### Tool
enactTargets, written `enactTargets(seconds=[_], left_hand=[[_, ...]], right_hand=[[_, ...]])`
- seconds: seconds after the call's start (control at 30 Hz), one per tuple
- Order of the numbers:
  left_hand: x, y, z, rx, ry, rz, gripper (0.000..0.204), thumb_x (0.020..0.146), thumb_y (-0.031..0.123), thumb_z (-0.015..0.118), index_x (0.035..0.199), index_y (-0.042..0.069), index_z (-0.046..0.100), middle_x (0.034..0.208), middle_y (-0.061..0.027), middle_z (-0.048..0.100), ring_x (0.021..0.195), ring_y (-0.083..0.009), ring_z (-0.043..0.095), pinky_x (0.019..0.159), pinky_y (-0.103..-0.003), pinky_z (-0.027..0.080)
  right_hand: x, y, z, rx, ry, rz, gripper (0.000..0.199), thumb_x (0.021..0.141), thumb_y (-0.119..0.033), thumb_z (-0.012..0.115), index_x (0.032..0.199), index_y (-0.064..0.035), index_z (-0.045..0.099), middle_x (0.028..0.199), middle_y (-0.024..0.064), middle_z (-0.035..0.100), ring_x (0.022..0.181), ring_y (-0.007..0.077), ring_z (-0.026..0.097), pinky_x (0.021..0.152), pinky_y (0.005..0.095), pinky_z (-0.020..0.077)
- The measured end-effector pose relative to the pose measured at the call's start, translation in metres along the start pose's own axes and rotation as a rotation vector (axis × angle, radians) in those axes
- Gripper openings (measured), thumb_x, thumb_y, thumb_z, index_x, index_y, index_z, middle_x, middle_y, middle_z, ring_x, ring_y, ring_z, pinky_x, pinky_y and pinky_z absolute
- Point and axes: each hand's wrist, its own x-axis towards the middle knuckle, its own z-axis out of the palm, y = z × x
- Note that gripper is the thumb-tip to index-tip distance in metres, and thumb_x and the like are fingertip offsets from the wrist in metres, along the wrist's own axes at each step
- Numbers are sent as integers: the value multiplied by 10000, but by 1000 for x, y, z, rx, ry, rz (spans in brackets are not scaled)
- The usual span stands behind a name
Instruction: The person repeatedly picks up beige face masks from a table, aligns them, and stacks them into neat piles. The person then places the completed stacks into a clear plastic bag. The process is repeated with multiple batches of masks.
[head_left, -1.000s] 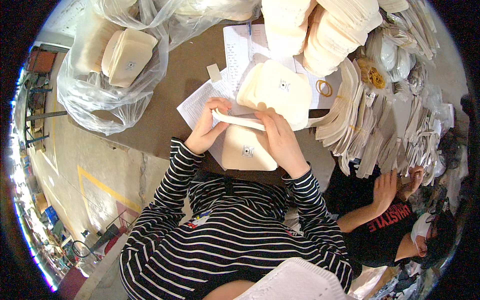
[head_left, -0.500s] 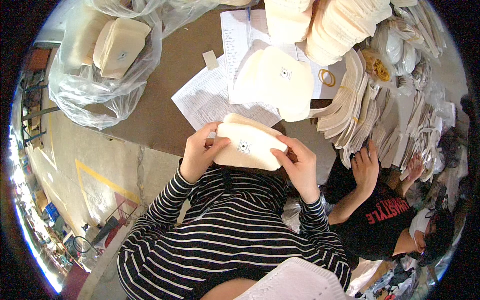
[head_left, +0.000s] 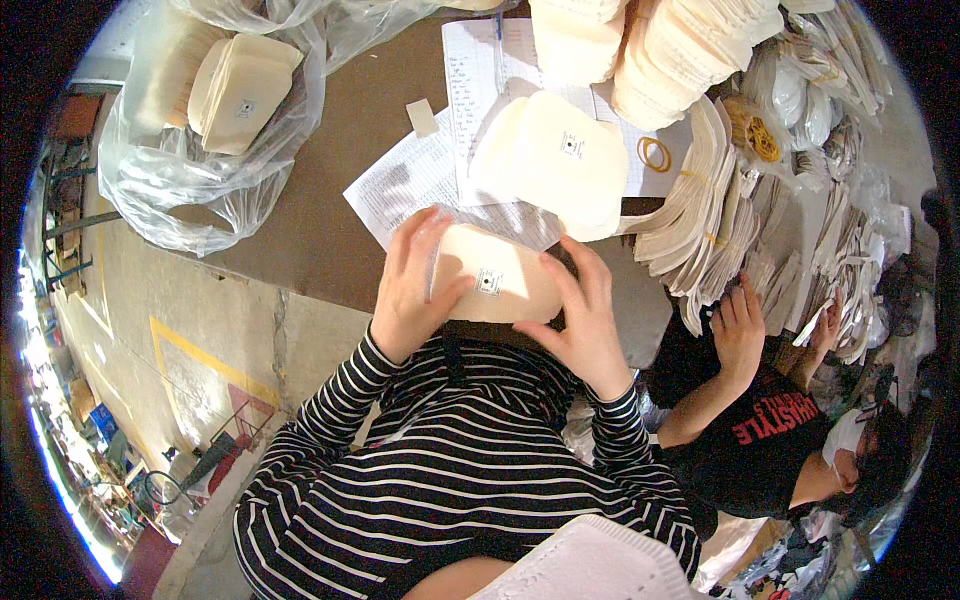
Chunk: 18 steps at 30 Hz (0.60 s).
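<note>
Cream pad stack (head_left: 497, 285) held at near bench (head_left: 300, 240) edge, between both hands.

Gripped on its left end by left hand (head_left: 408, 290), fingers curled over the top, thumb beside the small square label; right end pinched by right hand (head_left: 580, 315), fingers half closed around the edge. Probably squaring up the stack; next likely needs a free spot to set it down. Just beyond: larger cream stack (head_left: 560, 165) on printed sheets (head_left: 420, 180), rubber band (head_left: 655, 153), tall stacks behind. Far left, clear bag (head_left: 180, 170) of the same pads. Right, another person's hand (head_left: 738, 325) among fanned piles (head_left: 700, 210), crowding that side.
</note>
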Motion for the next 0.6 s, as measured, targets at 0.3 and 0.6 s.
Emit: enactTargets(seconds=[0.3,0.6], left_hand=[[5,-2,18,246,-415,144,808,854,384,723,1535,130,370,1615,-174,254,1506,-452,131,1198,-624,114],[64,-10,-12,-318,-188,17,477,892,152,702,1335,34,568,1394,-188,543,1323,-371,492,1107,-427,373]], right_hand=[[12,8,0,-76,-160,-62,714,834,-264,765,1471,-160,459,1569,208,279,1441,463,241,1179,564,237],[107,67,-22,-89,388,-31,568,870,-83,700,1408,-64,519,1398,208,499,1317,383,462,1127,424,360]])
